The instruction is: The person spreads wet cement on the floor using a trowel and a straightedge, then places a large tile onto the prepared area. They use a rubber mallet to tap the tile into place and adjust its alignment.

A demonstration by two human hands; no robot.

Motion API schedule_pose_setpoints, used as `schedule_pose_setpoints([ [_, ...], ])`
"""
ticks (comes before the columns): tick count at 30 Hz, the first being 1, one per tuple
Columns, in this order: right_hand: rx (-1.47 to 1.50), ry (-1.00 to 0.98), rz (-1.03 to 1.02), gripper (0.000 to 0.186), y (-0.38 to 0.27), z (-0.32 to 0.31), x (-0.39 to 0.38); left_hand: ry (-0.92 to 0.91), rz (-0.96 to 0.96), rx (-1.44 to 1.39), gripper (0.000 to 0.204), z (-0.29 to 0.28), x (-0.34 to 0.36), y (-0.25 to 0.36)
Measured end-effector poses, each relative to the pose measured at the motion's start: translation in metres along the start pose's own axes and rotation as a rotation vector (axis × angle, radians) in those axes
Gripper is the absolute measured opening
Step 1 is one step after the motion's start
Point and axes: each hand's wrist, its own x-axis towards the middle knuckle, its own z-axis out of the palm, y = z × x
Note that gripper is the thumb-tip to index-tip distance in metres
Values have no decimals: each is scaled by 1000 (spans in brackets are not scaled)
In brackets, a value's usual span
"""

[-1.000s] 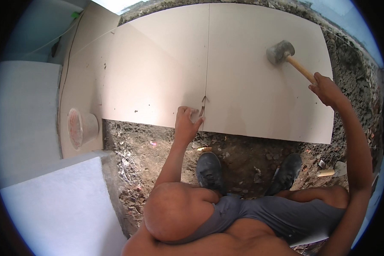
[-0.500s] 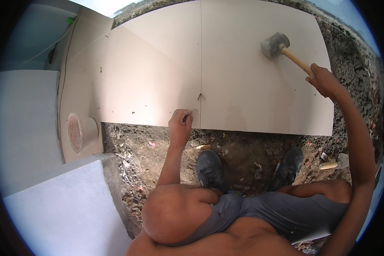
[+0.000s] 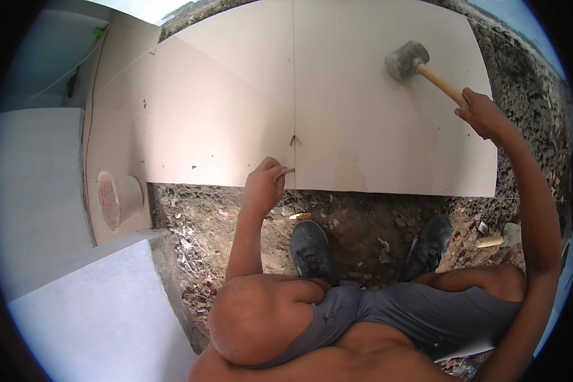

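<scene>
Two large beige tiles lie side by side, the left tile [image 3: 216, 102] and the right tile [image 3: 375, 134], with a thin joint between them. My right hand [image 3: 482, 116] grips the wooden handle of a rubber mallet [image 3: 407, 60], whose dark head is over the far part of the right tile. Close to the near end of the joint is my left hand [image 3: 264, 183], thumb and fingertips pinched together at the seam. Whatever is between those fingertips is too small to name. A small dark V-shaped piece [image 3: 293, 140] sits at the joint just beyond them.
A whitish bucket [image 3: 120, 200] lies tipped on its side at the left, beside a pale low wall [image 3: 95, 305]. Rough soil with rubble [image 3: 363, 235] runs along the tiles' near edge, under my shoes. A trowel [image 3: 498, 240] rests on the ground at right.
My left hand has turned, and its fingertips have come right to the joint. The mallet stays in nearly the same place over the right tile. The whole view has shifted slightly.
</scene>
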Motion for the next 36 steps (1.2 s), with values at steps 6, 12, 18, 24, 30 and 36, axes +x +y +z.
schedule_pose_setpoints([
  [6, -1, 8, 3, 28, 2, 2, -1, -90, -19, 35, 11, 9, 5, 3],
  [12, 64, 11, 22, 28, 2, 16, -3, 48, -151, -51, 11, 27, -2, -3],
  [18, 104, 107, -47, 28, 29, 54, 3, 70, -271, 3, 14, 40, 0, 6],
  [24, 201, 145, -5, 31, 33, 93, 10, -38, -249, 226, 26, 20, 13, 17],
  [30, 277, 83, 58, 31, 26, 109, 13, 56, -39, 59, 27, 11, 61, -1],
  [36, 336, -12, 75, 31, 20, 108, 14, 117, 48, 12, 13, 20, 90, -25],
])
